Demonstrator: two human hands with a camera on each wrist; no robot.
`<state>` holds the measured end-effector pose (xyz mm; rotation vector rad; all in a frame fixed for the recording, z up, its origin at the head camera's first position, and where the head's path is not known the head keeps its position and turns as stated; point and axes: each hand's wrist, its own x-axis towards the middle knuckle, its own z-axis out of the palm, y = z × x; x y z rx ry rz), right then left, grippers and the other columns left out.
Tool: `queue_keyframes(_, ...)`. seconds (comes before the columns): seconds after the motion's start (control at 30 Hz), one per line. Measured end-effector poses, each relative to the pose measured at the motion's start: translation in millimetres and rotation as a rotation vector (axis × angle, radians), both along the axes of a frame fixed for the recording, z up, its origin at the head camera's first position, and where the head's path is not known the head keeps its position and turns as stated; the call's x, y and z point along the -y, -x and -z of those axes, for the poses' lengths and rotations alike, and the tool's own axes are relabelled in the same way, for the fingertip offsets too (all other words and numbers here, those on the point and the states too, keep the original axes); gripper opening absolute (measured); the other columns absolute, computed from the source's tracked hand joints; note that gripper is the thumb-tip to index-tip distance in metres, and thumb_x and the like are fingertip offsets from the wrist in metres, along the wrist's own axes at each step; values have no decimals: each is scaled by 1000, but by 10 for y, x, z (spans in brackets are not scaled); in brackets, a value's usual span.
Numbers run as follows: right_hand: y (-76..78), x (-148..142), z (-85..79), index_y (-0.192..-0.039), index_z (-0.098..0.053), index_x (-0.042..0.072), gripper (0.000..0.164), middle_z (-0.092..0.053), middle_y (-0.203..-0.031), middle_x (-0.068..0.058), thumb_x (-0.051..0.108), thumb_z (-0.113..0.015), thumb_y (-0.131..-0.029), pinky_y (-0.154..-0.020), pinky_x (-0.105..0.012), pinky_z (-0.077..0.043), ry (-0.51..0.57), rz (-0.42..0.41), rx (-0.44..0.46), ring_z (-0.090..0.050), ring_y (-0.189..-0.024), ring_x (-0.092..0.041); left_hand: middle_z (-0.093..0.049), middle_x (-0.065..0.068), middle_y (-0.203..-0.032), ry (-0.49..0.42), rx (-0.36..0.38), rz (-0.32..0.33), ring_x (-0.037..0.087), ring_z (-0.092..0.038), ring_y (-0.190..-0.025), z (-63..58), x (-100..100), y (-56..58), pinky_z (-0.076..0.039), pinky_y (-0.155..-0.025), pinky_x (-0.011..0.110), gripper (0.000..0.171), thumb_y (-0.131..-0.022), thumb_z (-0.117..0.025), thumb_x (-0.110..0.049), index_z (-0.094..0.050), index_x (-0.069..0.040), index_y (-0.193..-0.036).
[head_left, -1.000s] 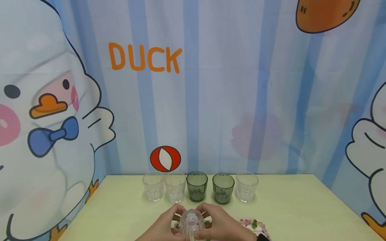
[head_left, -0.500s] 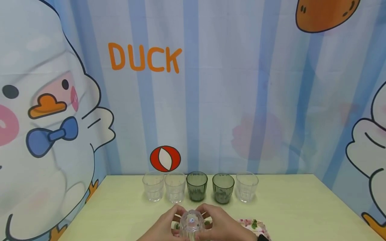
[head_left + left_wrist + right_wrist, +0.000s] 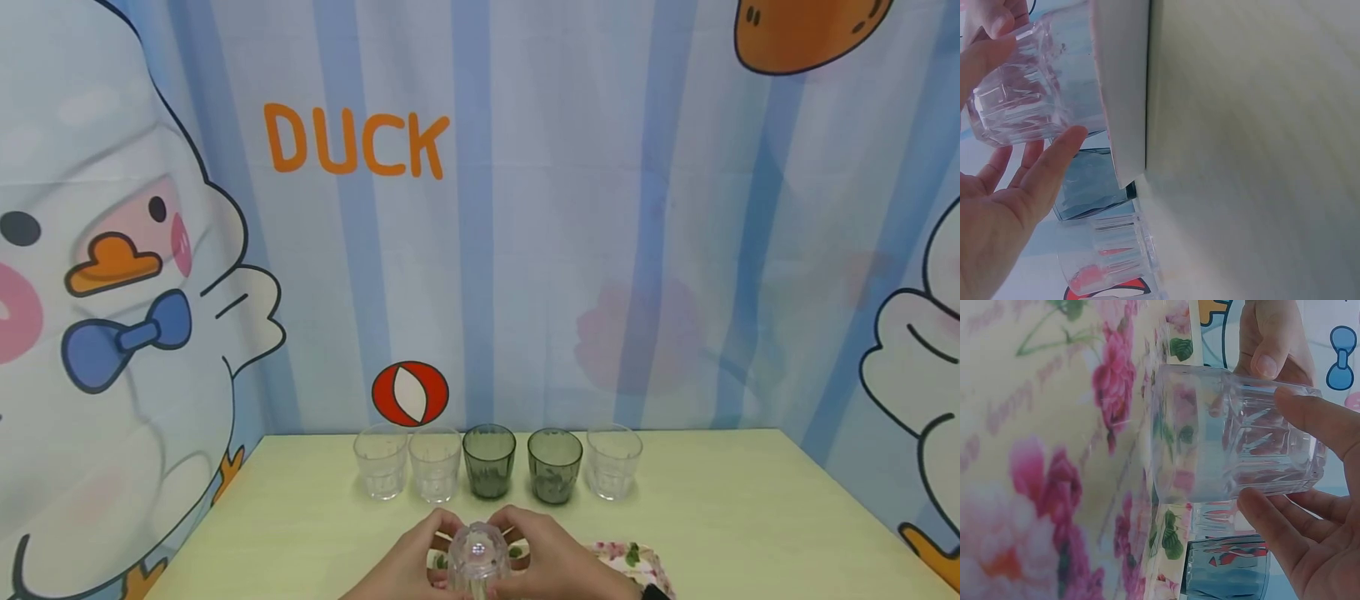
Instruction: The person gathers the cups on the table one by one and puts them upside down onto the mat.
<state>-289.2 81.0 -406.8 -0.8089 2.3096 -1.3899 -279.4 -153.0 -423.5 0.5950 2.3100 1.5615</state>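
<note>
A clear faceted drinking glass stands upside down, its wide rim down against a floral-printed tray. My left hand holds it from the left and my right hand from the right, fingers and thumbs curved round its sides near the base. In the right wrist view, the glass looks empty, and its rim meets the flowered surface. The left wrist view shows the glass against the tray's pale side wall. Both hands partly cover the tray in the head view.
Along the back of the pale yellow table several glasses stand upright in a row. Two are smoky green; clear ones flank them. A printed cloth backdrop rises behind the table.
The head view has shifted very slightly. Both hands keep the same hold on the upturned glass, and the row of glasses stays put.
</note>
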Motion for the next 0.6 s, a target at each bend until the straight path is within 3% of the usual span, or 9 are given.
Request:
queue_keyframes(0.3,6,-6,10,-118,-56,20,45,-61,-119,-2,24,-79,-79,-82,-34,-59,6,-1,3,-60,-110,-22,-54,8,-119,-12,2,2,22,-53,-111,-25,-3,-20,-59,-85,38,58,-77,-80,-19,-44,-8,-121)
queue_keyframes(0.5,-8,-22,-3,-121,-56,20,47,-61,-121,-3,25,-78,-80,-85,-38,-59,22,-6,23,-60,-110,-22,-53,8,-122,14,22,13,22,-52,-112,-69,3,-12,-58,-87,40,65,-76,-81,-22,-43,-9,-126)
queue_keyframes(0.6,-19,-48,-19,-125,-55,18,50,-61,-123,-4,27,-77,-81,-85,-39,-59,24,2,25,-60,-110,-23,-53,9,-124,34,-2,5,24,-53,-114,-104,7,-2,-59,-86,41,69,-75,-83,-26,-43,-9,-129)
